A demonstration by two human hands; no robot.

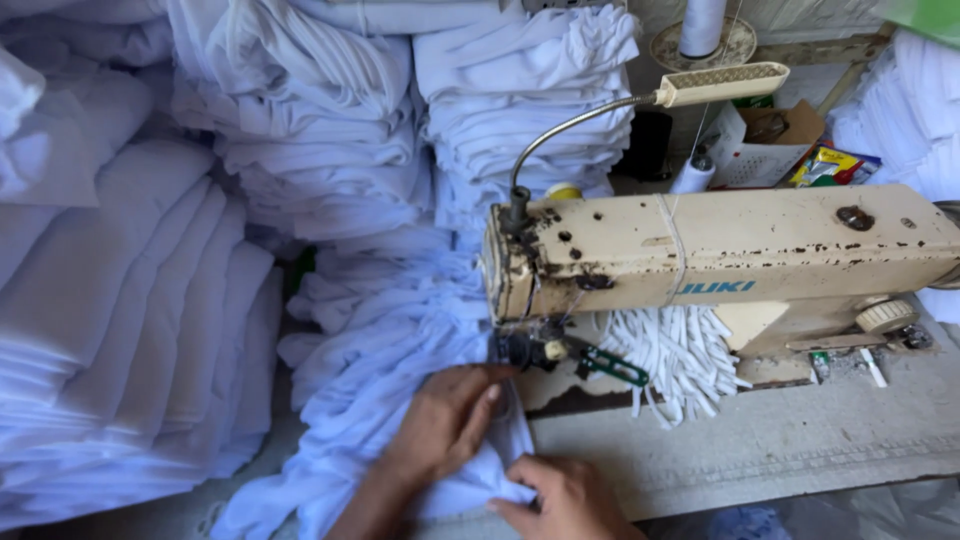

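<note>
Two hands on white cloth: left hand flat, grip open; right hand grip pinching its edge.

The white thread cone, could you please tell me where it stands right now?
In the head view, the white thread cone stands at the top right, behind the cream sewing machine, just above its gooseneck lamp.

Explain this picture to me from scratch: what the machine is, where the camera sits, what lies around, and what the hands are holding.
The one picture comes from a camera on the person's head, looking down. The cream, worn machine is a sewing machine on a grey table, with a bendable lamp above it. The left hand presses white cloth flat by the needle; the right hand pinches the cloth's near edge. A bundle of white cords lies under the machine's arm. Stacks of folded white cloth fill the left and back.
</note>
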